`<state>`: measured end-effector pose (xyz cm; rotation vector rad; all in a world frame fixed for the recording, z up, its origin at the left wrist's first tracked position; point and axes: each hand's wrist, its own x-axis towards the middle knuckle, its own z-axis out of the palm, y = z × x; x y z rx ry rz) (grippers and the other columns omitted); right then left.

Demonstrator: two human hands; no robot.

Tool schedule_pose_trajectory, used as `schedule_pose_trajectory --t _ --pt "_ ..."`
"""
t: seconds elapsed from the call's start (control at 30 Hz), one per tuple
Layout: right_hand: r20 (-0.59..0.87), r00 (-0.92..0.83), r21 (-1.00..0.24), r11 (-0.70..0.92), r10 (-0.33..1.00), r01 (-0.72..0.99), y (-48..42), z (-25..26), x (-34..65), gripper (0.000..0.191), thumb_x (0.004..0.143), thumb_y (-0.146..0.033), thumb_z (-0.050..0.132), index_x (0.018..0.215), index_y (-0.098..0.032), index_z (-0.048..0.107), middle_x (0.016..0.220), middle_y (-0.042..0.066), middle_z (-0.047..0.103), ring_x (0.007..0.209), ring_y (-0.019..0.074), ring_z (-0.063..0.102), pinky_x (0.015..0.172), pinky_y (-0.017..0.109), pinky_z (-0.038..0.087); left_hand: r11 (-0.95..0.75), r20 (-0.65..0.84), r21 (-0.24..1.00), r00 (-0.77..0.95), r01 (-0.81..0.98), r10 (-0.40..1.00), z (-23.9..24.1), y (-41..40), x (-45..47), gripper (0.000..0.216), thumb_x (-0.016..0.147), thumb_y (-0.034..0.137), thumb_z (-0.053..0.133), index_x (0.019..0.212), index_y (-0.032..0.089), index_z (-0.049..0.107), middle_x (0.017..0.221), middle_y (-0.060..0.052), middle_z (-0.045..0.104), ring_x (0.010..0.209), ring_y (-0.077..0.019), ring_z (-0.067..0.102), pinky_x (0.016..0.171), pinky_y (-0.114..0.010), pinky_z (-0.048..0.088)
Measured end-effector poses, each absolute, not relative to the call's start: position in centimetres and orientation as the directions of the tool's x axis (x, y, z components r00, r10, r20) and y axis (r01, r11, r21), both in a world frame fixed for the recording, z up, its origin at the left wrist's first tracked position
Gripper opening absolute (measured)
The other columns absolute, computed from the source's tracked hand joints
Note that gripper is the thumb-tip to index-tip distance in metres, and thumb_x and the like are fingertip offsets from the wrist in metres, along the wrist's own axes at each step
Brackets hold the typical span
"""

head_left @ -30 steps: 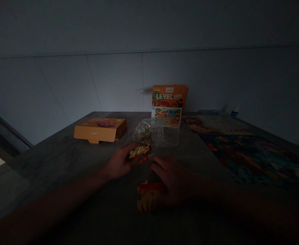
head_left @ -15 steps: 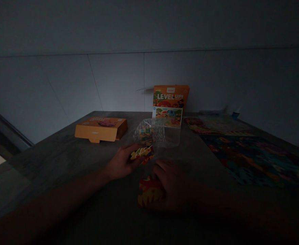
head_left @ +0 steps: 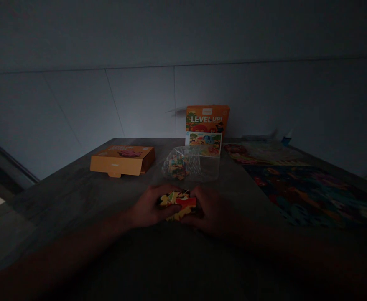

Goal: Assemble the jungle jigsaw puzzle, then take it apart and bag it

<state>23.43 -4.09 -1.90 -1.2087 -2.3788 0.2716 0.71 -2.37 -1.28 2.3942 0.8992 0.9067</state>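
The scene is very dim. My left hand (head_left: 147, 206) and my right hand (head_left: 209, 209) meet at the middle of the dark table (head_left: 77, 200), both closed around a small stack of colourful puzzle pieces (head_left: 179, 202) held between them. The pieces show red, yellow and green. Just beyond my hands lies a clear plastic bag (head_left: 191, 163) with more puzzle pieces inside.
An orange flat box (head_left: 122, 159) lies at the left. An orange "LEVEL UP" box (head_left: 207, 125) stands upright against the wall behind the bag. Assembled colourful puzzles (head_left: 309, 192) cover the table's right side. A tiled wall rises behind the table.
My right hand has brought the red and yellow piece from nearer me up to the pieces in my left hand; both hands now hold them together.
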Motion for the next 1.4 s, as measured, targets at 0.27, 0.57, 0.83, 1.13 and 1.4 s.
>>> schedule_pose_trajectory --t 0.27,0.57,0.83,1.13,1.4 --pt "0.240 -0.577 -0.113 0.613 0.780 0.782 -5.2 -1.2 23.3 0.058 0.083 -0.067 0.061 0.097 -0.010 0.063 0.099 0.015 0.060 0.087 0.0279 0.056 0.077 0.042 0.046 -0.614 0.440 0.545 0.428 0.571 0.789 -1.8 -1.3 0.2 0.033 0.088 0.036 0.063 0.116 0.018 0.065 0.110 -0.008 0.074 0.092 -0.0210 0.071 0.082 -0.034 0.059" --pt "0.278 -0.466 -0.115 0.511 0.840 0.852 -4.8 -1.7 23.2 0.049 0.090 -0.052 0.055 0.110 -0.008 0.060 0.106 0.019 0.057 0.097 0.0326 0.054 0.082 0.046 0.046 -0.600 0.432 0.526 0.418 0.603 0.799 -1.6 -1.5 0.2 0.034 0.090 0.038 0.060 0.117 0.017 0.065 0.108 -0.007 0.074 0.090 -0.0214 0.072 0.078 -0.032 0.059" --pt "0.245 -0.485 -0.065 0.513 0.840 0.856 -4.6 -1.6 23.3 0.026 0.095 -0.030 0.048 0.103 -0.009 0.062 0.101 0.017 0.061 0.095 0.0297 0.055 0.083 0.043 0.044 -0.553 0.542 0.471 0.269 0.687 0.796 -1.4 -0.9 -0.2 0.031 0.090 0.037 0.058 0.113 0.018 0.065 0.096 -0.006 0.075 0.081 -0.0201 0.070 0.073 -0.032 0.058" --pt "0.328 -0.500 -0.081 0.552 0.801 0.830 -4.1 -2.3 23.5 0.033 0.091 -0.044 0.058 0.092 -0.012 0.062 0.095 0.013 0.060 0.090 0.0274 0.054 0.079 0.040 0.044 -0.669 0.440 0.503 0.505 0.547 0.743 -1.5 -1.6 0.3 0.035 0.091 0.032 0.059 0.122 0.018 0.062 0.116 -0.009 0.071 0.100 -0.0215 0.069 0.088 -0.035 0.058" --pt "0.507 -0.531 -0.142 0.674 0.679 0.725 -3.4 -2.3 24.0 0.047 0.083 -0.060 0.068 0.074 -0.014 0.061 0.078 0.005 0.055 0.068 0.0167 0.051 0.057 0.028 0.036 -0.708 0.448 0.489 0.549 0.510 0.706 -1.5 -1.7 0.2 0.033 0.092 0.030 0.059 0.124 0.020 0.061 0.117 -0.010 0.070 0.101 -0.0209 0.069 0.087 -0.035 0.058"
